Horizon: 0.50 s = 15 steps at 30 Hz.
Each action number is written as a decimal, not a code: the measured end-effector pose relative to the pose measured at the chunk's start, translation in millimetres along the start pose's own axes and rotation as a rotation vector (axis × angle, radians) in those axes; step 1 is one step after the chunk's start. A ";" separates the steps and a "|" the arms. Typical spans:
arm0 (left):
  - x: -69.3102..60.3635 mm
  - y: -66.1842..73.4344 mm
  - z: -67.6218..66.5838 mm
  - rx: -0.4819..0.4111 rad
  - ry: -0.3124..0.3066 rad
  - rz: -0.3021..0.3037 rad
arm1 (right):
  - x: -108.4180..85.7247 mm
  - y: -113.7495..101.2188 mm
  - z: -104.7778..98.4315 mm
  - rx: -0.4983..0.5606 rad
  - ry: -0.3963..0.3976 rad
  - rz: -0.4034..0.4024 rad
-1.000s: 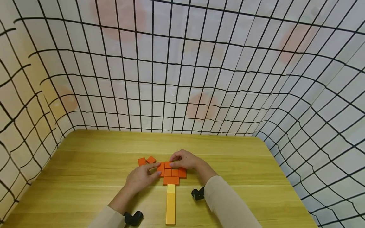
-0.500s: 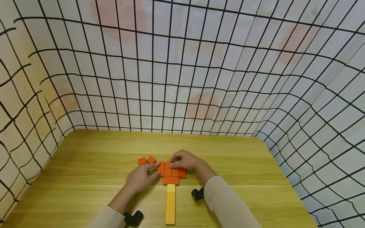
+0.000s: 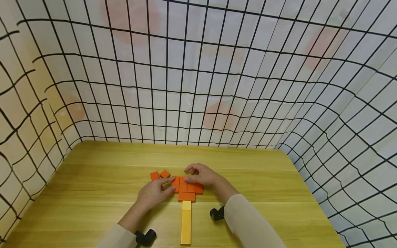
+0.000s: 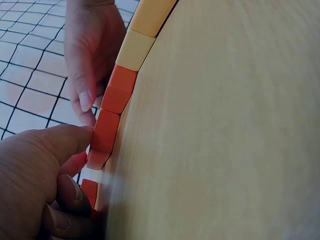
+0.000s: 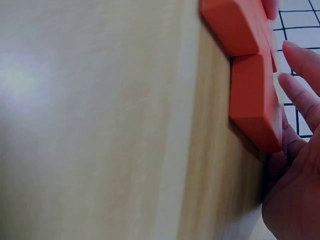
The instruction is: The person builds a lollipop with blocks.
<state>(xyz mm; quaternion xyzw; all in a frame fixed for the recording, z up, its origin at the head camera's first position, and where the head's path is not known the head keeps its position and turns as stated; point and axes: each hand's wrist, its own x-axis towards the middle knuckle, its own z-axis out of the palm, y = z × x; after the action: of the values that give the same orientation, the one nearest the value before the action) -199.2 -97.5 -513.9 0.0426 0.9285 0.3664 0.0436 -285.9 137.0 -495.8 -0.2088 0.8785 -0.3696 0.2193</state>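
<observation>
Orange blocks lie flat in a cluster on the wooden table, above a pale yellow block (image 3: 186,205) and a long yellow block (image 3: 186,227) in line. My left hand (image 3: 153,195) has its thumb and index finger spread, touching the left side of the upright orange block (image 3: 175,185). In the left wrist view, a fingertip presses against an orange block (image 4: 105,131); the other fingers are bent and hold nothing visible. My right hand (image 3: 203,174) is over the cluster's top, thumb by the upper orange block (image 3: 183,180). Its index finger stands apart from that block.
Two loose orange blocks, one tilted (image 3: 165,173) and one further left (image 3: 154,176), lie beside the left hand. The wooden table (image 3: 257,172) runs back to a grid-patterned curtain (image 3: 198,86). Black wrist devices (image 3: 145,237) sit by both cuffs.
My right index finger has come slightly away from the upper orange block. That block sits flush in the cluster. My left hand stays in place.
</observation>
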 end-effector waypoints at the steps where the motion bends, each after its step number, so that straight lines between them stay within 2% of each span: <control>1: 0.0 0.2 0.0 -0.001 0.000 0.000 | -1.7 0.2 0.2 0.010 0.009 -0.003; 9: 0.8 0.0 1.2 -0.004 0.001 -0.002 | -19.4 4.0 -1.0 0.085 0.061 0.012; 15: 0.3 -0.2 1.0 -0.005 0.003 0.003 | -34.1 12.7 -4.3 0.046 0.111 0.018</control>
<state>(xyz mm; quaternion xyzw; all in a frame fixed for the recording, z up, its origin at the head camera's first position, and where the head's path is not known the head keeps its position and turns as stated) -199.4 -96.9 -514.7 0.0433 0.9275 0.3689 0.0420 -263.0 165.5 -494.6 -0.1752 0.8825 -0.3986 0.1780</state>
